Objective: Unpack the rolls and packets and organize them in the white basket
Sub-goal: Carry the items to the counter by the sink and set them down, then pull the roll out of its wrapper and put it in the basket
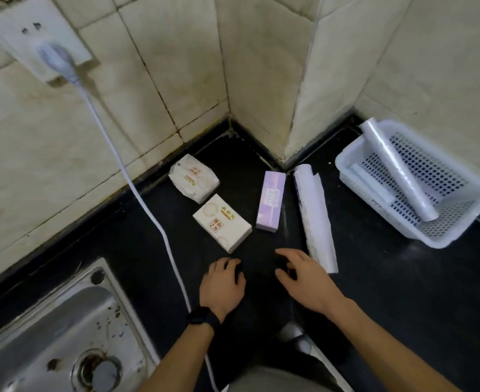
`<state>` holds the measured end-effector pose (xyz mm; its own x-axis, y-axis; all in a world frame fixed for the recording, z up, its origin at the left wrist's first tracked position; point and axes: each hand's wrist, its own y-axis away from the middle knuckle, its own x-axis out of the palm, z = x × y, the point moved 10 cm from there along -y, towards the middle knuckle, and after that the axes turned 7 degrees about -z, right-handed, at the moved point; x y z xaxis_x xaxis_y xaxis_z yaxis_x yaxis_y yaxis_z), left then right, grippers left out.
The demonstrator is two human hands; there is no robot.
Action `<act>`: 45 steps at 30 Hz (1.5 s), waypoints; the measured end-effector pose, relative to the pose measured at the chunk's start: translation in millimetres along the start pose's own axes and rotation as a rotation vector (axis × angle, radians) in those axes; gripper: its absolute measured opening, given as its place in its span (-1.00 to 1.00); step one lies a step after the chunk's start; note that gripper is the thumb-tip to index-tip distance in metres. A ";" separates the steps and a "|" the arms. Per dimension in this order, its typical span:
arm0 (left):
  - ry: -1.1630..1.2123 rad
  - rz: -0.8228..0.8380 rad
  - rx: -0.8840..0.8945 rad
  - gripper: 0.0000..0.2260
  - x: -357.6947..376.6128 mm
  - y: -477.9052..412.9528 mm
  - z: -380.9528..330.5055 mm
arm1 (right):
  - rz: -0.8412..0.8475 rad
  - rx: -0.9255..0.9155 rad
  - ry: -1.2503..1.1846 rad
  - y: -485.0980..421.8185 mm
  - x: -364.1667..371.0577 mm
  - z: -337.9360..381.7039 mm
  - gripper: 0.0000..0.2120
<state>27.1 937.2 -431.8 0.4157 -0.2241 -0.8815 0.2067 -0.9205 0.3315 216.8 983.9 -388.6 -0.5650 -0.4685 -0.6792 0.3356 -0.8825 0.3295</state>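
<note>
Nearest to the camera, both forearms are reaching forward over the black counter (402, 292), close to its front edge. The left hand (223, 281) is resting with its fingers curled down onto the dark surface. I cannot tell if it is holding something there or only touching. The right hand (304, 274) is hanging just above the counter, with its fingers spread and loosely bent, holding nothing.

The paper-wrapped roll (315, 213) is lying just beside the right hand. Its near end is almost touching the fingertips, and its long axis is running away from the person toward the wall corner, leaning a little to the left. The right hand is clearly the nearer one to it, so in my judgement this hand is the one to take the roll, closing across its short side near the loose paper flap.

Farther in, the purple box (271, 200) is lying parallel to the roll, on its left. The white packet (222, 223) is sitting in front of the left hand, and the soft packet (193, 178) is lying behind it, near the back edge.

At the right back of the counter, the white basket (343, 165) is standing against the wall. It is already carrying a clear film roll (397, 168), which is leaning across its rims, and a smaller roll (371, 182) beside that one. The carry is therefore going to the right and away.
</note>
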 end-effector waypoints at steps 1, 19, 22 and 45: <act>0.005 0.010 0.030 -0.63 3.6 2.8 -13.7 | -0.030 0.016 0.002 10.5 -10.4 -11.1 -0.54; 0.342 0.132 -0.196 -0.07 77.3 -53.2 -193.4 | -0.356 0.532 0.199 133.1 -72.8 -235.3 -0.38; 0.284 0.094 -0.192 0.03 86.4 -50.7 -198.8 | -0.243 0.582 0.236 143.5 -41.8 -256.3 -0.33; 0.914 0.559 -0.080 -0.19 93.5 85.2 -222.6 | -0.401 0.568 -0.981 151.2 -110.5 -189.6 -0.08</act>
<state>280.7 909.1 -411.2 0.9676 -0.2516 -0.0231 -0.1742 -0.7307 0.6600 473.0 910.2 -388.1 -0.9690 0.2289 -0.0927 -0.2362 -0.7494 0.6186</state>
